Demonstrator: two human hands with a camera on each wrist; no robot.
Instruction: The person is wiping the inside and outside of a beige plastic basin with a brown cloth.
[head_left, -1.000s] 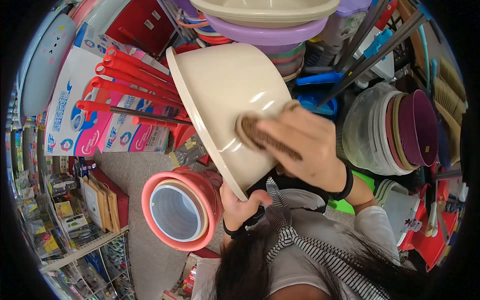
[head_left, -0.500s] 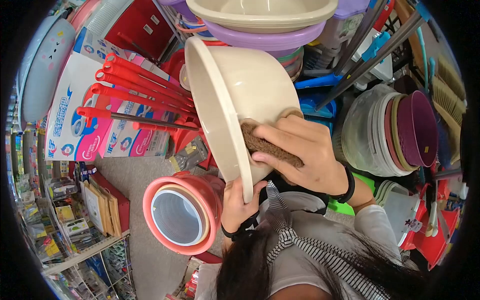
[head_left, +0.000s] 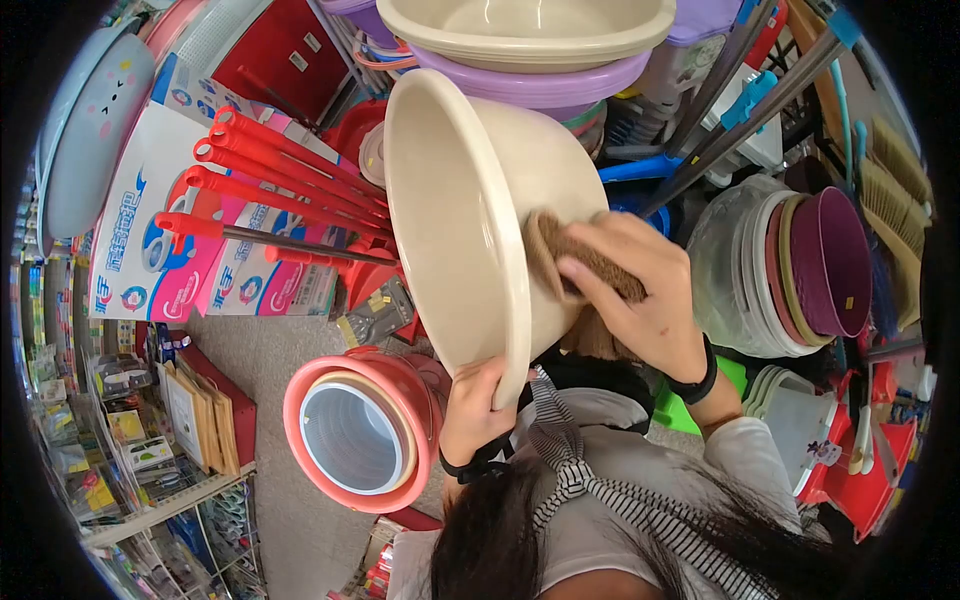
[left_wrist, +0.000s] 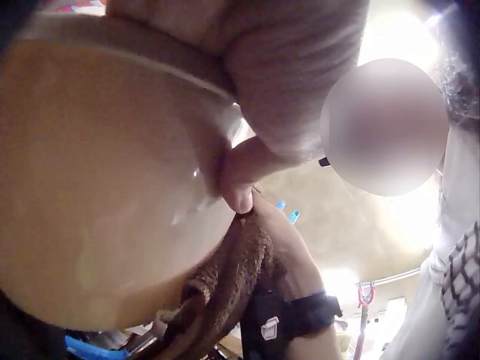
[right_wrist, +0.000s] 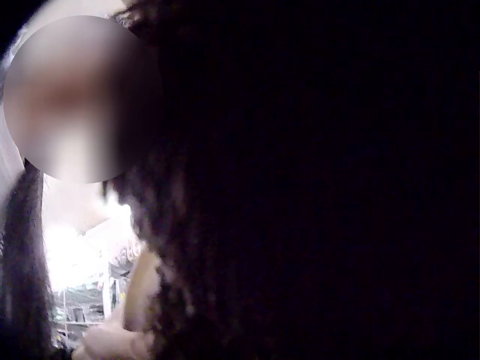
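A large cream plastic basin (head_left: 545, 165) is held up on its side in the head view, its open mouth turned leftward. At its lower edge my left hand (head_left: 474, 412) grips the rim, thumb on the outer side. My right hand (head_left: 655, 295) holds a brown fluffy cloth (head_left: 545, 245) against the basin's outer wall, some of it bunched under the fingers. The left wrist view shows the wall of the basin (left_wrist: 105, 180) up close, with the cloth (left_wrist: 232, 274) hanging below my left thumb. Dark material covers most of the right wrist view.
Stacked basins (head_left: 525, 55) stand just beyond. Red-handled poles (head_left: 290, 165) lean by printed boxes (head_left: 150, 220) on the left. A pink bucket (head_left: 295, 430) with nested baskets stands on the floor. To the right are nested bins (head_left: 830, 260) and grey poles (head_left: 745, 125); shelves line the left.
The basin has tilted and shifted right, so more of its inside shows. My right hand has moved right with the cloth along the outer wall. My left hand keeps hold of the rim.
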